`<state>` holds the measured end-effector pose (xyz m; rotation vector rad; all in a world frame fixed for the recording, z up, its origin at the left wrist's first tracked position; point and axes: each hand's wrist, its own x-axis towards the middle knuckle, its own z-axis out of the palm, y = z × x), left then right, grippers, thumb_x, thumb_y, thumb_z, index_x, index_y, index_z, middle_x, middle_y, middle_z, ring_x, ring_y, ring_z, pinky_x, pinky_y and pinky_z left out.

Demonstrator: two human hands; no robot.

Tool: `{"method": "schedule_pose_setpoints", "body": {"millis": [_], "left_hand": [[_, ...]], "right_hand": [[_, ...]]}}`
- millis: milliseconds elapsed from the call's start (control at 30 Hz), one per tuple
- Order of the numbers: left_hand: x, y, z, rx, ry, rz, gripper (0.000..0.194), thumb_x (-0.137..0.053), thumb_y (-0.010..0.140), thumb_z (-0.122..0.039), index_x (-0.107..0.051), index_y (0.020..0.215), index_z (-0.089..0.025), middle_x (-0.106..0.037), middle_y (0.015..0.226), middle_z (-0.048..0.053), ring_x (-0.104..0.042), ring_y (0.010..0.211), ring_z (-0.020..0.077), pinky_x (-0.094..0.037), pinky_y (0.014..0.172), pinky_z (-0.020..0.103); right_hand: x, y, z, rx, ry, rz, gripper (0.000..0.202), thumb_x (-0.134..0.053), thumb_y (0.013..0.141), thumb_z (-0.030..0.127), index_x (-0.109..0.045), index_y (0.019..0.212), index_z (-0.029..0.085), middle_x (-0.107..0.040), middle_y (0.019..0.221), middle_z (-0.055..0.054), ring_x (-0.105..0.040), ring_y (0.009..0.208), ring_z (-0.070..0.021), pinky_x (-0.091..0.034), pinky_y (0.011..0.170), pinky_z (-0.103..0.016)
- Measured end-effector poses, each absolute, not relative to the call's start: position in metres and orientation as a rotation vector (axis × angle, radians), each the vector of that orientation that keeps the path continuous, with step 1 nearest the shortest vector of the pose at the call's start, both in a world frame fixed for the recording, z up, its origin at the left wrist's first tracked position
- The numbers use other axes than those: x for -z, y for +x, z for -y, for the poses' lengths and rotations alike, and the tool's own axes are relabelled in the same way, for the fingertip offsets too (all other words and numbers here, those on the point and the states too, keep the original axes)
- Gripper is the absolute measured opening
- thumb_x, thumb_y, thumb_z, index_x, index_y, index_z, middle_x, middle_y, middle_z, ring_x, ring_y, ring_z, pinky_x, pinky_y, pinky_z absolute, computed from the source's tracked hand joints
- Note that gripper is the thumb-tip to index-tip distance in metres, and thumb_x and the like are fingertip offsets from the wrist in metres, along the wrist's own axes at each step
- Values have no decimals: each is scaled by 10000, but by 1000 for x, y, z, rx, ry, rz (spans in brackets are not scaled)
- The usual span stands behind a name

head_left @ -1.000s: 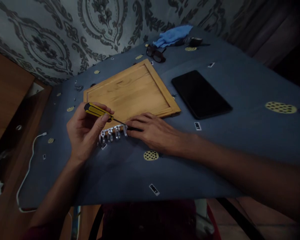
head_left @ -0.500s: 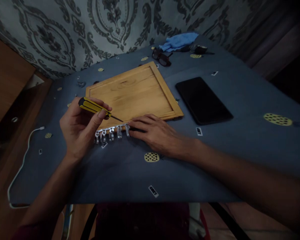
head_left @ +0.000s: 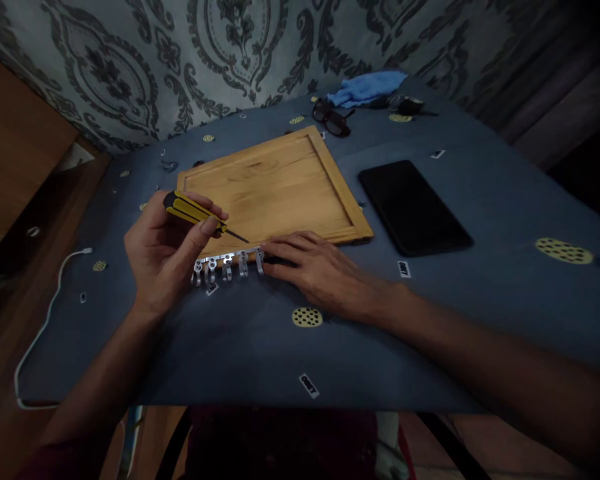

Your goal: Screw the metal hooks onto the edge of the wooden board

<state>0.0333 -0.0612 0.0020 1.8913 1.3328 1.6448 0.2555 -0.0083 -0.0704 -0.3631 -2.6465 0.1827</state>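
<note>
My left hand [head_left: 163, 257] is closed around the handle of a yellow and black screwdriver [head_left: 190, 210]. Its thin shaft points right and down, the tip close above the front edge of a framed wooden board [head_left: 265, 190]. A silver rail with several metal hooks [head_left: 227, 265] runs along that front edge, the hooks hanging toward me. My right hand [head_left: 323, 270] lies with fingers stretched out at the rail's right end, fingertips touching there; what is under them is hidden. The left part of the rail goes out of sight behind my left hand.
A black tablet [head_left: 415, 208] lies right of the board. Behind are dark glasses [head_left: 333, 119], a blue cloth [head_left: 367, 88] and a dark object [head_left: 405, 105]. A white cable [head_left: 55, 303] runs along the table's left side. The blue tablecloth [head_left: 240, 353] reaches the front edge.
The whole view has shifted slightly, so things appear a little further right. Both hands, the screwdriver and the hook rail keep about the same places relative to the board.
</note>
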Motion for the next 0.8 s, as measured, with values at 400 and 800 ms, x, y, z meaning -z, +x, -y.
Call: {"method": "schedule_pose_setpoints", "body": {"millis": [400,800], "left_hand": [[-8,23,59,-1737,1790,-1325,142,-832,835,-326,-742,924,-260,-736,879,5,-726,792,168,-642,648,313],[-7,3,48,-1811,1865,-1316,296,-876,760,-459,-727,880,-234,-676,849,4,-627,722,121,-549,614,244]], "right_hand": [[82,260,4,-276,-384,2492,444,-448,962,8,-711,1276,178,-678,1394,-166,-632,1276,-274,-546,1026,-491],[79,263,-2,-390,-516,2349,442,-503,951,88,-688,1328,228,-751,1247,-121,-701,1131,-275,-583,958,-527]]}}
